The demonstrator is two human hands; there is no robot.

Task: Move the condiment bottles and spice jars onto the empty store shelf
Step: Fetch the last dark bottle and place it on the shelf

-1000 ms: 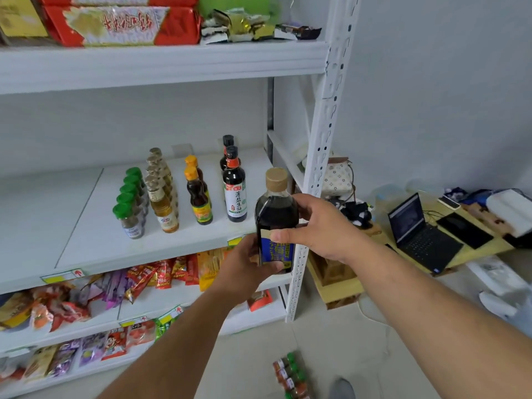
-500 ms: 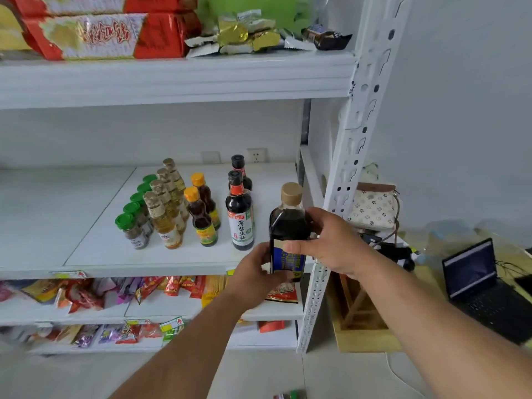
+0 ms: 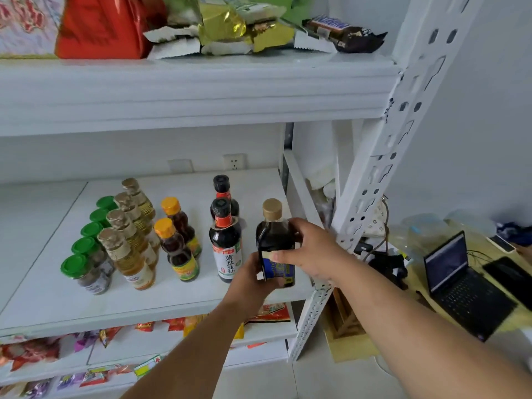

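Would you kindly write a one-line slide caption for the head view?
Both hands, left hand and right hand, hold a dark sauce bottle over the white shelf.

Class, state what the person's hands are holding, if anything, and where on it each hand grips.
Dark sauce bottle: right hand grips its body, left hand its lower labelled part.

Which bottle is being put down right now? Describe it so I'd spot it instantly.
Look at the white middle shelf, at its right end beside the slotted post. Both hands hold a dark bottle there, right of the red-necked bottles. It alone has a tan cap and a blue label.
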